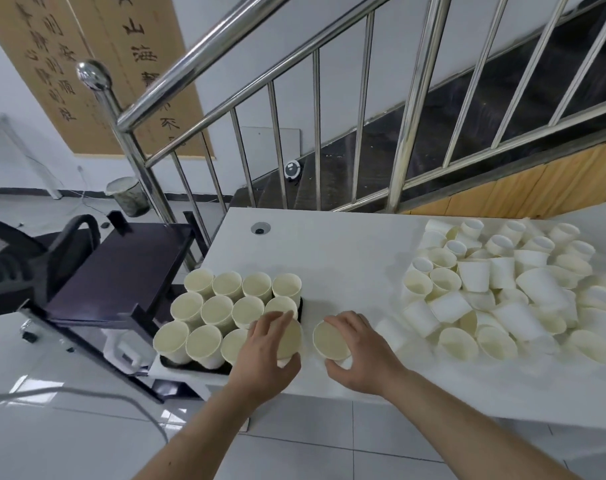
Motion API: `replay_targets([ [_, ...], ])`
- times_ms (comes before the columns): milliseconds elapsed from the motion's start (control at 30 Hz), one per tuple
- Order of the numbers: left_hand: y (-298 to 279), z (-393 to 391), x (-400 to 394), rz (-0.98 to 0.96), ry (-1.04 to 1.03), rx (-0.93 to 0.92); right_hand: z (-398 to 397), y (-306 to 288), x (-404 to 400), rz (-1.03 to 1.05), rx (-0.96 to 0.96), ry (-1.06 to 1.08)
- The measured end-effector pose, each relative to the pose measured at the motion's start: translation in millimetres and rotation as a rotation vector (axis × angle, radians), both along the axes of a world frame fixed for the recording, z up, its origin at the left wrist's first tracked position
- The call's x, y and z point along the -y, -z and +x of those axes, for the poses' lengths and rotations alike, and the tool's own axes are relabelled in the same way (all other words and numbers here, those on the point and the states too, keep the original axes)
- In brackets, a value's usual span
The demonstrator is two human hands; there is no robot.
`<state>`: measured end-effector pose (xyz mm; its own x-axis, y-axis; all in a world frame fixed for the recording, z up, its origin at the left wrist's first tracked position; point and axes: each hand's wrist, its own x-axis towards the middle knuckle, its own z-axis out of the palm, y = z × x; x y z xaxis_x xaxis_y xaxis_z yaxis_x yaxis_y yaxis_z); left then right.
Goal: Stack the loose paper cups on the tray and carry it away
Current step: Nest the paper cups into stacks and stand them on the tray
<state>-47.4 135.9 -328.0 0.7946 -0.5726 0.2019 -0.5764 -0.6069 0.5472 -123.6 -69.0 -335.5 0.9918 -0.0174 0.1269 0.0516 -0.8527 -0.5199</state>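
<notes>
A dark tray [177,362] sits at the white table's front left corner, filled with several upright cream paper cups [218,311] in rows. My left hand [263,362] grips a cup [289,336] at the tray's front right corner. Just to the right, my right hand [357,355] holds another upright cup [331,341] above the table, beside the tray. A large heap of loose paper cups [502,292] lies on the table's right side, some upright, some tipped over.
The white table [346,258] has a cable hole [260,228] near its back edge. A steel stair railing [294,133] rises behind it. A dark cart [121,271] and an office chair [14,258] stand to the left. Tiled floor lies below.
</notes>
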Motion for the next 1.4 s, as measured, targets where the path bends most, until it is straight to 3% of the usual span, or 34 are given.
replay_targets([
  [200, -6.9, 27.8, -39.7, -0.013, -0.027, -0.012, 27.6, -10.7, -42.2, 0.009, 0.022, 0.031],
  [533, 5.4, 77.5, -75.0, 0.087, 0.066, -0.078, 62.8, -11.3, -95.3, -0.014, -0.114, 0.112],
  [867, 29.0, 92.7, -76.8, 0.259, 0.187, -0.153, 71.4, 9.0, -111.7, -0.058, -0.267, 0.160],
  [1400, 42.8, 93.3, -82.2, 0.299, 0.157, -0.162, 72.3, 28.3, -113.5, -0.073, -0.329, 0.187],
])
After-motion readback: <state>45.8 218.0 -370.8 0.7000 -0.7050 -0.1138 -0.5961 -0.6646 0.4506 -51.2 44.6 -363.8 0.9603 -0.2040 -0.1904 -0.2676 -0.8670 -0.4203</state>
